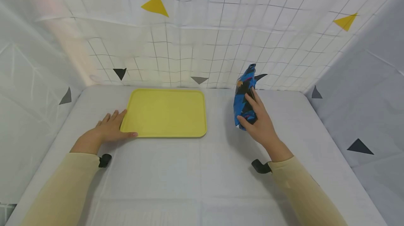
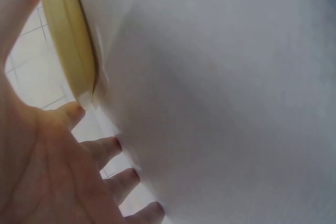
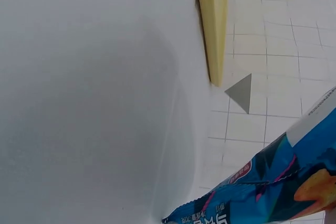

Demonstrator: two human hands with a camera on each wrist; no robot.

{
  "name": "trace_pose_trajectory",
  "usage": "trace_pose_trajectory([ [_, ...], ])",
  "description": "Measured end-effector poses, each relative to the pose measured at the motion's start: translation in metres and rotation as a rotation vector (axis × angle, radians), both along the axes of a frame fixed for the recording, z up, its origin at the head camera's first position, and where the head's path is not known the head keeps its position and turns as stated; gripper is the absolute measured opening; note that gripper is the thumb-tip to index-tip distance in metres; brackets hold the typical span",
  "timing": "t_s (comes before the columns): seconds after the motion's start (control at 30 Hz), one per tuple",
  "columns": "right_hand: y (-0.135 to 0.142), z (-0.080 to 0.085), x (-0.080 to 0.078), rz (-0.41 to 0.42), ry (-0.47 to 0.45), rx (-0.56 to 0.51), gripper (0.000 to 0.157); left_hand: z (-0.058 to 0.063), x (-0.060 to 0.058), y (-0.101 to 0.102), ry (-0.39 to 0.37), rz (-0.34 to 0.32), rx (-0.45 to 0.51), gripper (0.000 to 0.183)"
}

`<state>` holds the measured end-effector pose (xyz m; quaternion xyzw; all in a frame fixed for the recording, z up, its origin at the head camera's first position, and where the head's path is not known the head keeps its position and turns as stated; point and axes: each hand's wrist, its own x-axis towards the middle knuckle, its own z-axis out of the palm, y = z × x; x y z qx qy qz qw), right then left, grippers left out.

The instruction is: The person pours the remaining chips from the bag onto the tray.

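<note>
Blue packet (image 1: pixel 241 97), long axis near 12-to-6 o'clock, is pinched in the right hand (image 1: pixel 263 122) at 3 o'clock of the yellow tray (image 1: pixel 164 114); the left hand (image 1: pixel 110 128), fingers spread, holding nothing, touches the tray's 8 o'clock corner.

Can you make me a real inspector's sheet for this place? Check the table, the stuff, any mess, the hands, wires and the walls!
Surface: white-covered table, with some creases.
Job's things: yellow tray lies flat near the back wall; blue snack bag is held to the right of it. Whether the bag touches the table, I can't tell.
Clutter: nothing seen.
Hands: left hand is spread around the tray's near left corner; right hand grips the bag.
Cables: nothing seen.
Surroundings: white walls; the back one has grid lines and two yellow triangles.
</note>
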<state>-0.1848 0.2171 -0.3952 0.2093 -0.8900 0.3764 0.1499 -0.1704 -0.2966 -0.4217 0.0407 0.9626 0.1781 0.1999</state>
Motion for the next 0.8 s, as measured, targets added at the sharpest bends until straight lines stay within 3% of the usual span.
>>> trace_pose_trajectory([
  [0.43,0.039,0.004,0.005,-0.011,0.013,-0.016,0.083,0.001,-0.001,0.001,-0.017,0.012,0.025,0.126],
  [0.8,0.085,0.026,0.013,0.001,-0.128,0.141,0.087,-0.004,-0.002,-0.003,-0.018,0.021,0.025,0.127],
])
